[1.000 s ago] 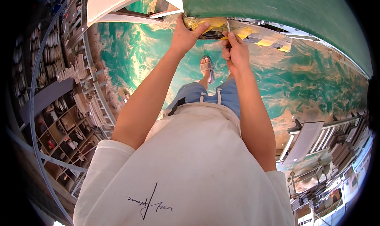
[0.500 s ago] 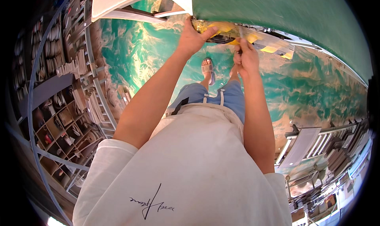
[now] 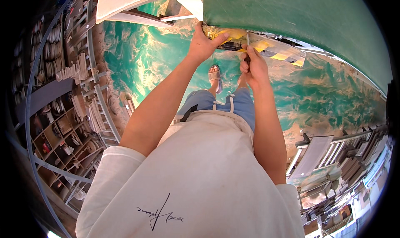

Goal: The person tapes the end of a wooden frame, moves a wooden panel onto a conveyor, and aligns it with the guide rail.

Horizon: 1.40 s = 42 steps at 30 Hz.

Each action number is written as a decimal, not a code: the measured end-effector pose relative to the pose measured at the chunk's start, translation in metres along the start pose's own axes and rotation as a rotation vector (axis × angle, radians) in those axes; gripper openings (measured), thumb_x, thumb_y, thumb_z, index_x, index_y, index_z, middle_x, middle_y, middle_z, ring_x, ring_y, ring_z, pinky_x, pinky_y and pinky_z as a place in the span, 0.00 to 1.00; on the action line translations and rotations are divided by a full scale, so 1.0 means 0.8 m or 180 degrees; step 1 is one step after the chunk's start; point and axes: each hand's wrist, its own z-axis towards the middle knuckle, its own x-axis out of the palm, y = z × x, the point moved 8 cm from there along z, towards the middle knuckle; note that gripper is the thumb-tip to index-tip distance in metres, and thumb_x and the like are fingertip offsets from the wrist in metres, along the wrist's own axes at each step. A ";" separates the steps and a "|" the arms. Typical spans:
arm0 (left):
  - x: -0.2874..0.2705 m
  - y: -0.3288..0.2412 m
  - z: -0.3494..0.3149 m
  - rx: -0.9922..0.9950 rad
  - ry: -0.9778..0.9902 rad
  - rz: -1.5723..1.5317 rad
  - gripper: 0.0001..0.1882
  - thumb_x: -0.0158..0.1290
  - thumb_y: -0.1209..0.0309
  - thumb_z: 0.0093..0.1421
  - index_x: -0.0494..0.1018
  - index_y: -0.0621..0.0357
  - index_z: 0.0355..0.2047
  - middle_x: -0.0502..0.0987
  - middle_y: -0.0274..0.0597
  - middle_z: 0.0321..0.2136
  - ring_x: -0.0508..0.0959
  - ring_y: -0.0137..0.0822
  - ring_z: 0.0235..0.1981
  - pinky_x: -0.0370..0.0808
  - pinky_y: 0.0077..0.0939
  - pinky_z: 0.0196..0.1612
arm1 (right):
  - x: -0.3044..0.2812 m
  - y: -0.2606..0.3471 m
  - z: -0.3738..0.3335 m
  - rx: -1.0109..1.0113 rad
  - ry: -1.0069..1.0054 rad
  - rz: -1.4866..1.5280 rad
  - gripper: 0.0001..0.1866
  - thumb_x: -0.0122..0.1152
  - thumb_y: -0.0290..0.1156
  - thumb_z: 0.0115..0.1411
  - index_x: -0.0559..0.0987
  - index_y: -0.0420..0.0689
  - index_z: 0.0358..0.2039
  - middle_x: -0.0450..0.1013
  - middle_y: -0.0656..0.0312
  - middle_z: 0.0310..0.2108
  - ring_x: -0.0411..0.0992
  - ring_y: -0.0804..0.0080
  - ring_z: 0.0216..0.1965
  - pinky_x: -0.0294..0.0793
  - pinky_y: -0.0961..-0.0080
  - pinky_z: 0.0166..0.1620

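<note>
My right hand (image 3: 255, 69) is closed around the dark handle of a screwdriver-like tool (image 3: 248, 39). The tool's thin, pale shaft points up against a clear cover with yellow and black stripes (image 3: 283, 54). Just left of it, my left hand (image 3: 203, 45) has its thumb stretched along the left end of the cover. Its forefinger points up and apart from the thumb; the other fingers are hard to see. Behind the cover, small metal parts run under the edge of a large green tabletop (image 3: 287, 13). The tool's tip is not clearly visible.
A pale board on a frame (image 3: 137, 2) adjoins the tabletop at the left. Shelves with pigeonholes (image 3: 62, 134) and stacked wood pieces (image 3: 89, 113) line the left side. A rack with slats (image 3: 329, 154) stands at the right. The floor (image 3: 150, 50) is mottled green.
My right hand has shifted slightly left and down along the cover, and more of the tool's shaft shows. My left hand keeps its place at the cover's left end. The view has shifted slightly.
</note>
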 end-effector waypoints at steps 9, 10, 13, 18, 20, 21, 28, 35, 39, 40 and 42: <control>0.000 0.008 0.001 0.0074 -0.0028 -0.0080 0.55 0.73 0.45 0.50 0.58 0.73 0.63 0.75 0.60 0.54 0.79 0.47 0.55 0.76 0.37 0.57 | 0.004 -0.005 0.010 0.0212 0.0191 0.0578 0.14 0.51 0.40 0.76 0.76 0.43 0.50 0.68 0.67 0.27 0.58 0.81 0.18 0.56 0.81 0.21; 0.000 0.008 0.001 0.0067 -0.0016 -0.0115 0.55 0.73 0.45 0.50 0.58 0.73 0.63 0.76 0.60 0.54 0.79 0.47 0.55 0.76 0.37 0.57 | 0.005 -0.008 0.013 0.0316 0.0226 0.0730 0.14 0.51 0.40 0.76 0.76 0.43 0.50 0.68 0.67 0.27 0.57 0.81 0.18 0.56 0.81 0.21; -0.001 0.008 0.002 0.0050 -0.0017 -0.0119 0.56 0.72 0.44 0.50 0.58 0.73 0.63 0.76 0.60 0.54 0.79 0.47 0.55 0.76 0.37 0.57 | 0.012 -0.014 0.016 0.0482 0.0470 0.1097 0.14 0.52 0.40 0.76 0.76 0.43 0.50 0.68 0.67 0.28 0.58 0.81 0.19 0.56 0.81 0.22; -0.001 0.002 -0.002 0.0013 -0.0031 -0.0056 0.56 0.72 0.44 0.50 0.59 0.73 0.63 0.75 0.61 0.55 0.78 0.49 0.55 0.76 0.38 0.57 | 0.008 0.003 0.012 -0.0138 -0.0012 -0.0029 0.15 0.55 0.40 0.75 0.76 0.41 0.51 0.69 0.66 0.28 0.62 0.81 0.20 0.60 0.81 0.22; -0.003 0.010 0.001 0.0008 -0.0067 -0.0019 0.56 0.72 0.44 0.50 0.58 0.73 0.64 0.74 0.61 0.55 0.78 0.50 0.55 0.76 0.39 0.57 | 0.010 0.008 0.012 -0.0211 -0.0061 -0.0277 0.15 0.56 0.39 0.74 0.76 0.40 0.52 0.70 0.65 0.29 0.64 0.80 0.21 0.62 0.81 0.23; -0.004 0.013 0.003 0.0005 -0.0086 -0.0001 0.56 0.72 0.44 0.50 0.58 0.73 0.64 0.74 0.61 0.55 0.78 0.50 0.56 0.76 0.39 0.58 | 0.013 0.011 0.011 -0.0282 -0.0030 -0.0384 0.14 0.57 0.38 0.74 0.77 0.41 0.50 0.71 0.64 0.29 0.65 0.80 0.21 0.62 0.81 0.23; -0.006 0.002 -0.004 -0.0032 -0.0084 0.0189 0.57 0.71 0.41 0.50 0.58 0.72 0.65 0.72 0.62 0.56 0.77 0.51 0.57 0.75 0.40 0.58 | 0.010 0.008 -0.017 -0.0228 0.0135 -0.0322 0.19 0.57 0.36 0.73 0.74 0.41 0.59 0.75 0.63 0.34 0.71 0.78 0.24 0.67 0.80 0.26; -0.004 0.010 0.001 0.0001 -0.0096 0.0100 0.58 0.71 0.41 0.49 0.58 0.71 0.65 0.72 0.62 0.57 0.76 0.52 0.59 0.74 0.41 0.60 | 0.025 0.014 -0.031 -0.1266 0.0235 -0.1610 0.24 0.61 0.40 0.70 0.73 0.39 0.61 0.76 0.63 0.34 0.74 0.77 0.27 0.72 0.78 0.29; -0.006 0.001 -0.003 -0.0018 -0.0071 0.0149 0.59 0.71 0.40 0.48 0.58 0.70 0.66 0.72 0.62 0.57 0.75 0.52 0.59 0.73 0.41 0.60 | 0.001 0.016 -0.032 -0.1716 -0.0449 -0.2804 0.25 0.58 0.39 0.71 0.72 0.37 0.62 0.80 0.51 0.36 0.79 0.62 0.29 0.77 0.66 0.32; -0.006 0.001 -0.003 -0.0039 -0.0062 0.0160 0.59 0.71 0.40 0.48 0.58 0.70 0.66 0.72 0.62 0.57 0.75 0.52 0.59 0.73 0.42 0.60 | 0.000 0.021 -0.036 -0.2009 -0.0646 -0.3328 0.24 0.57 0.39 0.71 0.72 0.37 0.62 0.80 0.48 0.36 0.80 0.57 0.30 0.77 0.63 0.33; -0.005 0.000 -0.003 -0.0077 -0.0038 0.0181 0.59 0.71 0.40 0.48 0.58 0.70 0.66 0.72 0.62 0.57 0.75 0.53 0.59 0.73 0.42 0.60 | -0.003 0.021 -0.042 -0.2314 -0.0976 -0.4118 0.22 0.55 0.38 0.72 0.74 0.38 0.60 0.80 0.43 0.37 0.80 0.49 0.31 0.78 0.58 0.34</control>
